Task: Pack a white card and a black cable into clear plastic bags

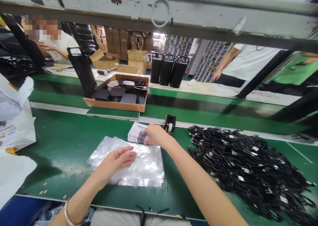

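Observation:
A stack of printed booklets (135, 133) with "THUNDER" on the top cover lies at the middle of the green table. My right hand (156, 135) is at the stack's right edge, its fingers closed on the top booklet; how many sheets they pinch is hidden. Clear plastic bags (146, 168) lie in a flat pile just in front of the stack. Over the pile hovers my left hand (121, 158), palm turned inward, fingers loosely stretched and holding nothing. Whether it touches the plastic I cannot tell.
Black cables (248, 169) are heaped on the right. A small black tape dispenser (170, 124) stands behind my right hand. Further back are a cardboard tray (114, 106) of dark flat parts and several black cylindrical devices (167, 70). Other people stand beyond the table.

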### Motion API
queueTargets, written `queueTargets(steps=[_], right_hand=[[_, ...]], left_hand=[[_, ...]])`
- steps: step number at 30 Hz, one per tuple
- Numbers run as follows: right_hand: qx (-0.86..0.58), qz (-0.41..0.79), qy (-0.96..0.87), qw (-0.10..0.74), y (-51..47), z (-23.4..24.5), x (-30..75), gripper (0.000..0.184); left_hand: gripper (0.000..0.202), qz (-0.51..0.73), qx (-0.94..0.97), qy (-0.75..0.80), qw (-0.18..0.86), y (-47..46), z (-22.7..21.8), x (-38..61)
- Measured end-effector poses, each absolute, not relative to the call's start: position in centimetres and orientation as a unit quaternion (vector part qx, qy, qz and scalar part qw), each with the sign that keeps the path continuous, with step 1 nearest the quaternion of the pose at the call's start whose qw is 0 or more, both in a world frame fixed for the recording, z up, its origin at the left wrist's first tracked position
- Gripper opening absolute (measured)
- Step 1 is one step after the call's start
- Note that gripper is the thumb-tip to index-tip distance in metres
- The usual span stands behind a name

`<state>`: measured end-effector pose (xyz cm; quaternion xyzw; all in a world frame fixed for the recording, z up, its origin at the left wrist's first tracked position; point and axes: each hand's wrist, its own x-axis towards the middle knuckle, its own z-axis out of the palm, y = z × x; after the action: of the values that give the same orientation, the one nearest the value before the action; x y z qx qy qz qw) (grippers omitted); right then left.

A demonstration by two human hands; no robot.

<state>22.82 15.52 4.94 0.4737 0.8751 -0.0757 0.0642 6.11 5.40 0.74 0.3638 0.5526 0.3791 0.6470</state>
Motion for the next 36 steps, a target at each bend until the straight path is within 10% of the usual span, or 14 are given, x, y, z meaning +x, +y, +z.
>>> queueTargets(steps=[26,31,36], right_hand=[[0.47,-0.116,0.873,0.058,15.5,4.3,23.6,0.013],[0.462,-0.125,0.877,0.042,16.2,4.5,23.1,0.034],[0.446,-0.127,0.885,0.028,16.5,5.0,23.4,0.014]], left_hand=[[0.047,0.406,0.327,0.535,0.665,5.4,0.4,6.9],[0.05,0.389,0.357,0.546,0.65,5.4,0.4,7.2],[0.047,0.387,0.367,0.537,0.654,5.7,0.0,7.0]])
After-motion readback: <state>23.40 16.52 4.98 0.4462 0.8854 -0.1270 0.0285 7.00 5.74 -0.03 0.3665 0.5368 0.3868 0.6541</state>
